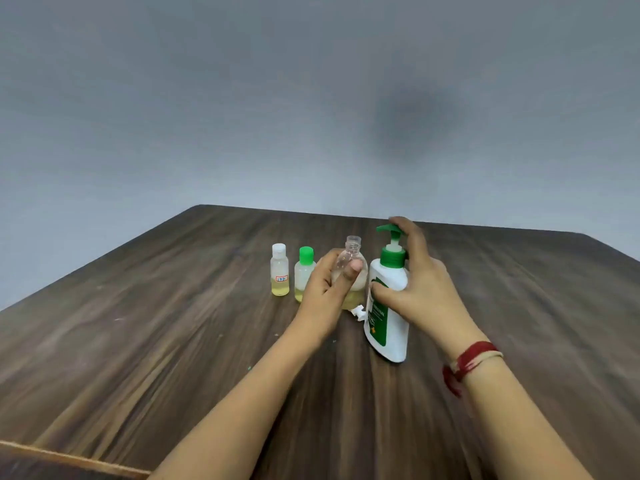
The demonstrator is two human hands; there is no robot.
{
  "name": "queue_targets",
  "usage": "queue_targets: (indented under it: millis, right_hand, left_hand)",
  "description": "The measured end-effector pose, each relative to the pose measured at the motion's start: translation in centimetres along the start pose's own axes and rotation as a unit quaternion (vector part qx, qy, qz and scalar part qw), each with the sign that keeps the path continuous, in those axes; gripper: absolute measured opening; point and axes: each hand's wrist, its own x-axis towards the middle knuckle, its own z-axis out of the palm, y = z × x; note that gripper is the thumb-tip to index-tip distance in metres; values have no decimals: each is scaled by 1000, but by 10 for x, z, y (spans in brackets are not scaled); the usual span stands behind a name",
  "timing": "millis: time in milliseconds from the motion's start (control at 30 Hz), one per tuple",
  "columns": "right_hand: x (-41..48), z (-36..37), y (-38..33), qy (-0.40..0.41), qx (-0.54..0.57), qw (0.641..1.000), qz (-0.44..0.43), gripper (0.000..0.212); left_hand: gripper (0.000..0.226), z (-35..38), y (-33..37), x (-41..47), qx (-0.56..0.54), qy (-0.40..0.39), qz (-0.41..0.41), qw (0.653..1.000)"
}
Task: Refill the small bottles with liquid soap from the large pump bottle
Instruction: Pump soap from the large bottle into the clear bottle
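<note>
**Open bottle beside the pump, spout not yet over its neck**

A plain grey wall backs a dark wood-grain surface [138, 341], and the things stand in a short row near its far middle. Farthest left is a small clear bottle with a white cap [280, 270], a shallow layer of yellowish liquid at its bottom. Just beside it stands a second small bottle with a green cap [304, 273], also holding a little liquid, its right side partly hidden.

Next comes the left hand [325, 289], curled around the belly of an uncapped clear bottle [352, 258] — thumb across the front, fingers behind. The bottle stands upright, its open neck pointing up, some pale liquid low inside. A small white cap [358, 311] lies on the surface near its base.

Right of that stands the large white pump bottle [386, 317], upright, touching or nearly touching the open one. The right hand [419, 289] is spread over it: fingers up on the green pump head [389, 230], thumb pressed to the body. A red thread band [467, 362] circles that wrist.

The spout points left, toward the open neck, and sits slightly higher and to its right — so the neck probably has to come under the spout before pressing.
</note>
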Motion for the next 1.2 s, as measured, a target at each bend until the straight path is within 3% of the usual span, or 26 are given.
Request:
queue_targets:
  millis: [133,467,700,867,967,1100,1200]
  right_hand:
    - [-2,0,0,2,-1,1000,-8,88]
    - [-2,2,-3,-30,-56,997,-40,93]
    - [1,-5,2,-93,-47,994,-21,127]
    - [2,-8,2,-65,-38,997,-29,100]
    - [2,-7,4,-51,-38,998,-23,83]
    - [6,3,10,21,72,997,-14,56]
    - [6,14,3,135,220,966,2,33]
  left_hand:
    - [25,1,-4,2,22,11,4,1000]
    - [38,6,0,2,35,18,21,999]
    - [40,8,-1,2,42,9,14,999]
    - [47,7,-4,3,42,8,6,999]
    - [38,6,-3,3,46,8,10,999]
    - [23,7,2,1,47,1,18,999]
    - [22,10,-1,0,55,-8,15,998]
